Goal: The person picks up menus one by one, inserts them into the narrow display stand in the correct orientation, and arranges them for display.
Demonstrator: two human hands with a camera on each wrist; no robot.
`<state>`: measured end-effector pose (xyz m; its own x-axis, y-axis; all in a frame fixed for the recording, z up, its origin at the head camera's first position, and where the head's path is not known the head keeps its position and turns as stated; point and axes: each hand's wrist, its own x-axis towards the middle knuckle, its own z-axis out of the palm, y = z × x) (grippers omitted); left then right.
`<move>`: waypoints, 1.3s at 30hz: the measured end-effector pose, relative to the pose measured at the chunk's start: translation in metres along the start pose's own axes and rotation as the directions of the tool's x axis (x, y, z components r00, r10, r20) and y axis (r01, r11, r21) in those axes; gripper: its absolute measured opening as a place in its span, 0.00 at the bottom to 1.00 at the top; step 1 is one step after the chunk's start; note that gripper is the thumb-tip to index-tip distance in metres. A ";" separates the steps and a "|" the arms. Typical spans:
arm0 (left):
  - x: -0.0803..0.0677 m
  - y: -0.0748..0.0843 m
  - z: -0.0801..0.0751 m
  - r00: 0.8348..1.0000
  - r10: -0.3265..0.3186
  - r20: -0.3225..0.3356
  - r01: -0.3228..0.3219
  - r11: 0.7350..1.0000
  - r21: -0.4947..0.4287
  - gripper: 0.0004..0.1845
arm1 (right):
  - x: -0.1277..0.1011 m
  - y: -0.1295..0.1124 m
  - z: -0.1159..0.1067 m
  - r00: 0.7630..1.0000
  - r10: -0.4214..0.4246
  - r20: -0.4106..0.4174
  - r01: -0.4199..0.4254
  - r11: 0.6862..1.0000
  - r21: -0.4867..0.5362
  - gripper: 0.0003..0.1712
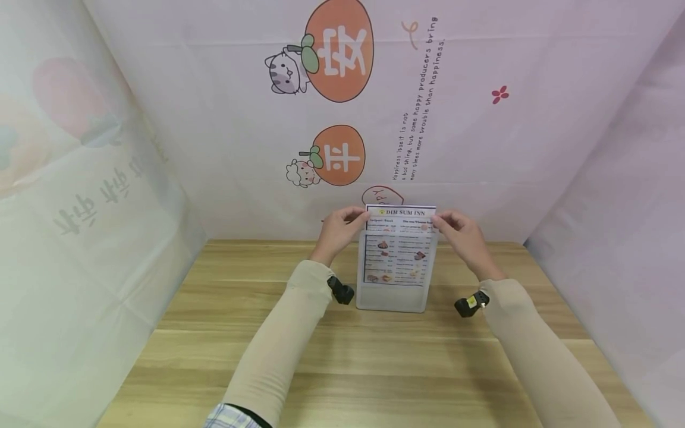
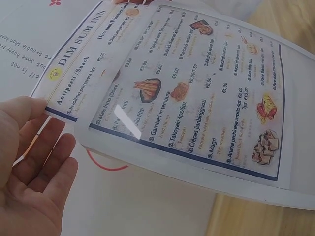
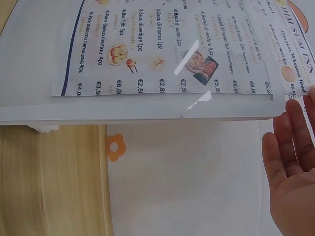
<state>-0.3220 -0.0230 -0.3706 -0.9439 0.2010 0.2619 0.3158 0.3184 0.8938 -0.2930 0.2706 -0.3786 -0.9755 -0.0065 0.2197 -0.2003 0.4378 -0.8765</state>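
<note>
A printed menu sheet (image 1: 398, 238) headed "DIM SUM INN" stands partly inside a clear acrylic sign holder (image 1: 392, 300) at the back of the wooden table (image 1: 374, 368). Its top strip sticks out above the holder. My left hand (image 1: 341, 229) is at the sheet's top left corner and my right hand (image 1: 461, 235) at its top right corner. In the left wrist view the left hand (image 2: 34, 167) shows straight fingers, one fingertip touching the menu (image 2: 187, 98) at its corner. In the right wrist view the right hand (image 3: 290, 167) has straight fingers beside the holder's edge (image 3: 147, 110). Both thumbs are hidden.
A printed cloth backdrop (image 1: 342, 119) with orange fruit and cat drawings hangs close behind the holder, and cloth walls (image 1: 80, 208) close in both sides. Small black wrist cameras (image 1: 341, 292) sit under both sleeves.
</note>
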 end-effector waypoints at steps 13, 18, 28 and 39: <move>-0.003 -0.008 0.002 1.000 -0.001 0.013 0.001 1.000 0.017 0.17 | -0.004 0.008 0.002 1.000 -0.027 -0.010 0.026 1.000 -0.009 0.31; -0.004 -0.011 0.005 1.000 -0.013 0.012 0.013 1.000 0.017 0.17 | -0.006 0.013 0.003 0.999 -0.032 -0.007 0.032 0.999 -0.005 0.29; -0.009 -0.017 0.007 1.000 -0.028 0.014 0.028 0.999 0.030 0.17 | -0.010 0.019 0.003 0.999 -0.034 0.014 0.034 0.999 -0.021 0.29; -0.012 -0.025 0.012 1.000 -0.012 0.003 0.012 1.000 0.006 0.16 | -0.013 0.025 0.004 0.999 -0.033 0.028 0.033 0.999 -0.006 0.28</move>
<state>-0.3174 -0.0222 -0.4003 -0.9475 0.1996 0.2497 0.3046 0.3267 0.8947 -0.2859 0.2778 -0.4052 -0.9706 -0.0460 0.2362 -0.2318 0.4425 -0.8663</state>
